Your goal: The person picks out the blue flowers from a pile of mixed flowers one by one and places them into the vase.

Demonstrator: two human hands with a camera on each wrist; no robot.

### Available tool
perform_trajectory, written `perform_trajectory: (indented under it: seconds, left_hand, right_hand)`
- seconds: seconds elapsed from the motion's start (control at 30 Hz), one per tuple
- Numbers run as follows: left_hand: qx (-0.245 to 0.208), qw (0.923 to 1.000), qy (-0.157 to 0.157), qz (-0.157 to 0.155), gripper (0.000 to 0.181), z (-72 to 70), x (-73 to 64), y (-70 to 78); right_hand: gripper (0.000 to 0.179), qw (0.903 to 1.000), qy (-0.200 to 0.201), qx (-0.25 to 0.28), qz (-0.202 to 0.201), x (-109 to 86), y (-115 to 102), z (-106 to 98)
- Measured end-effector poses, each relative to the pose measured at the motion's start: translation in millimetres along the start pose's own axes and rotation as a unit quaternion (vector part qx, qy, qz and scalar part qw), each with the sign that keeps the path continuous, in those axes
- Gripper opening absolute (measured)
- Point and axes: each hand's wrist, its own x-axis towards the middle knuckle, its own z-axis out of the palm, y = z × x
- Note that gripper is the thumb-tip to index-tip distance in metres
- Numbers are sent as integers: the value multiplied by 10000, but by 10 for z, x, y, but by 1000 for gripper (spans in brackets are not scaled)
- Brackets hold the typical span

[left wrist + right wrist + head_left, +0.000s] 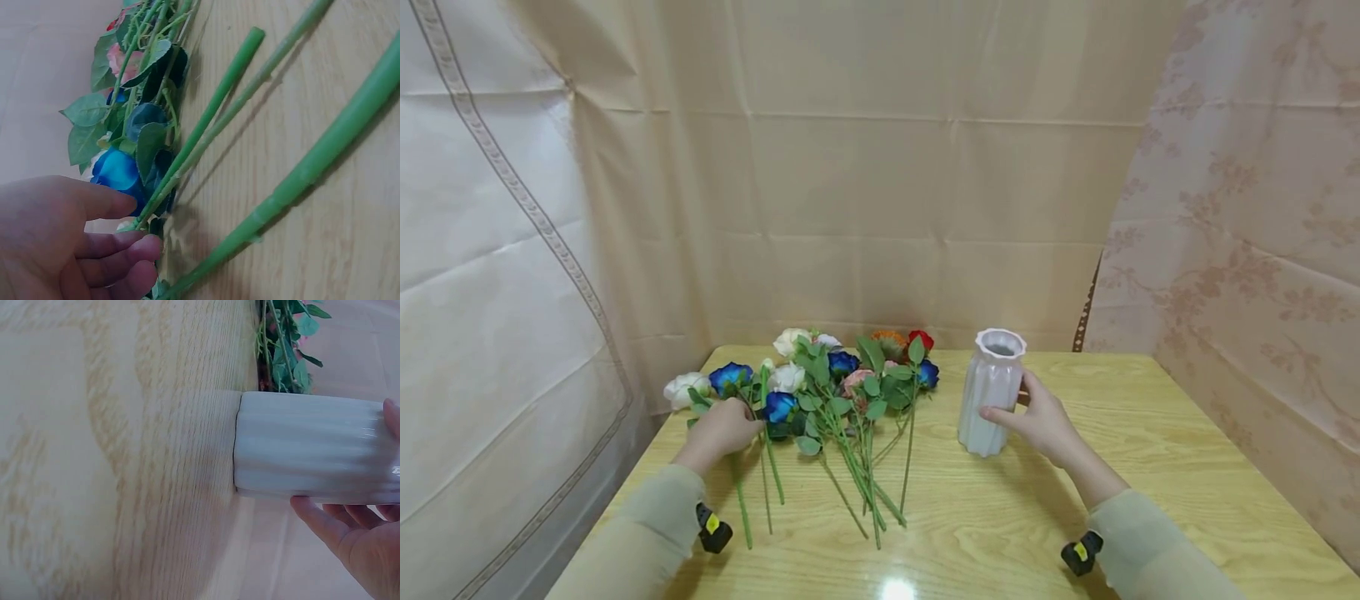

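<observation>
My right hand (1037, 421) grips a pale, fluted vase (988, 400) from its right side, thumb on the near face. The vase stands upright on the table; its base shows in the right wrist view, fingers (322, 522) against its side. At the left, my left hand (722, 429) is down among artificial flowers, fingertips right by a green stem (772, 467). In the left wrist view a gap shows between thumb and fingers, with thin stems (212, 128) running toward it. A blue rose (119, 175) lies just beyond the thumb.
A pile of artificial flowers covers the table's left and middle: white roses (787, 377), a red rose (921, 339), an orange flower (889, 340) and leafy stems (857, 467) pointing toward me. Curtains (887, 208) hang behind the wooden table (1150, 467) and at both sides.
</observation>
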Motion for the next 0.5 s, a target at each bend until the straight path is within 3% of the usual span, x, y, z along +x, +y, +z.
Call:
perform_trajectory:
  seconds: [0.33,0.5]
  left_hand:
    - [39,9998,-123,-120,42,68,-18,31]
    - [-35,9999,-122,-26,44,78,-28,18]
  right_hand:
    - [97,10000,-17,37,-16,-8,-6,2]
    - [97,10000,-13,46,-28,-8,-4,2]
